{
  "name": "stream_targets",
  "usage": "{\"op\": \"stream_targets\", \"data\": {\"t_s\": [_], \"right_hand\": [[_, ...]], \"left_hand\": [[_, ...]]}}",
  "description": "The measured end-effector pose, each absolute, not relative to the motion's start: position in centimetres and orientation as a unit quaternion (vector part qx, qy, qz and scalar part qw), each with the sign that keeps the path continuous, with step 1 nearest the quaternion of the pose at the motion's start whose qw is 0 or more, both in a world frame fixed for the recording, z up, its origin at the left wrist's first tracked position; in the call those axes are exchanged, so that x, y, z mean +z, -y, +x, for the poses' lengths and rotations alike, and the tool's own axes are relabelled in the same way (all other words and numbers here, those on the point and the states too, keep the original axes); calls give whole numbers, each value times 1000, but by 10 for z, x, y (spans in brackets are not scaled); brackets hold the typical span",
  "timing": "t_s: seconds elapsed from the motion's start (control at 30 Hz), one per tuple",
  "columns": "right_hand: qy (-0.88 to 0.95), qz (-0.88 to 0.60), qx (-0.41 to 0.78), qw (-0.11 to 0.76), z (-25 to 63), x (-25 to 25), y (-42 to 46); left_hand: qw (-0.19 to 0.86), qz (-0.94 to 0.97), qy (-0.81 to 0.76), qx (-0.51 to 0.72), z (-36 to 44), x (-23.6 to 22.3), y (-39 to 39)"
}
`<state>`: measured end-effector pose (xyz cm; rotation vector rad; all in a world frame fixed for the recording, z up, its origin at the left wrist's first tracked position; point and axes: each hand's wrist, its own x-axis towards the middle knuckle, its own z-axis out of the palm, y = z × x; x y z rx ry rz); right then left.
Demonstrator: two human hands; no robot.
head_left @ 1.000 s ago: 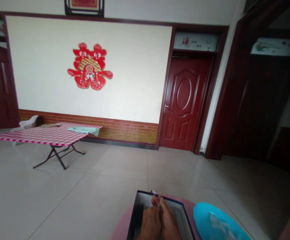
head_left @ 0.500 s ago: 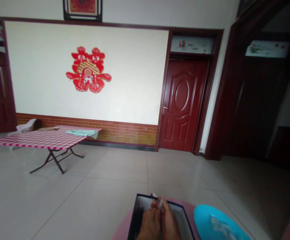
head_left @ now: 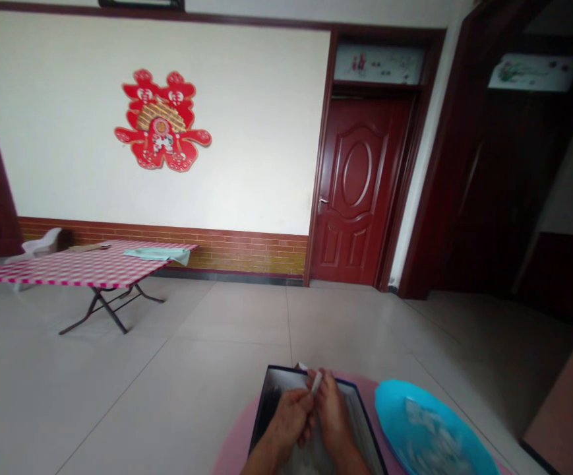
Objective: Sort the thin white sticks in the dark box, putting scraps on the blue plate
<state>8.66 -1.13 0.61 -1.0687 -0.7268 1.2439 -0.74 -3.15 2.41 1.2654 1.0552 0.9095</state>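
Both my hands are close together over an open box (head_left: pixel 261 412) with dark edges and a pale inside. A small whitish strip-like piece (head_left: pixel 317 381) sticks up between them. My right hand (head_left: pixel 333 406) has its fingers closed around this piece. My left hand (head_left: pixel 291 419) is closed beside it, its fingertips meeting the piece's lower end. Thin dark and greyish items lie in the box, blurred and partly covered by my hands and forearms. To the right is a blue plastic basin (head_left: pixel 390 412) holding several small whitish, wrapped-looking pieces that I cannot make out.
The box and basin stand on a round pink surface (head_left: pixel 231 439). Beyond the tiled floor (head_left: pixel 202 369), a folding table (head_left: pixel 83 270) with a checked cover carries a pale green cloth (head_left: pixel 155 254). A brownish-pink block-like object (head_left: pixel 568 402) stands at the right edge.
The view has tilted down and shifted slightly, showing more of the box and basin. My hands have drawn a little apart, and the whitish piece shows more clearly between them.
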Motion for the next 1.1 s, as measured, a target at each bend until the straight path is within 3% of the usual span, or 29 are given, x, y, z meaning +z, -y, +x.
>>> {"op": "stream_targets", "data": {"t_s": [0.1, 0.27, 0.4, 0.83, 1.1], "right_hand": [[243, -501, 482, 676, 101, 10, 6], [273, -536, 371, 708, 116, 16, 7], [274, -537, 353, 715, 116, 19, 9], [487, -528, 332, 611, 100, 56, 33], [616, -599, 225, 460, 111, 63, 30]], "left_hand": [[561, 572, -481, 355, -11, 29, 33], [533, 594, -538, 272, -18, 24, 31], [550, 613, -530, 203, -25, 19, 39], [621, 509, -533, 266, -34, 31, 36], [698, 432, -497, 283, -29, 22, 33]]}}
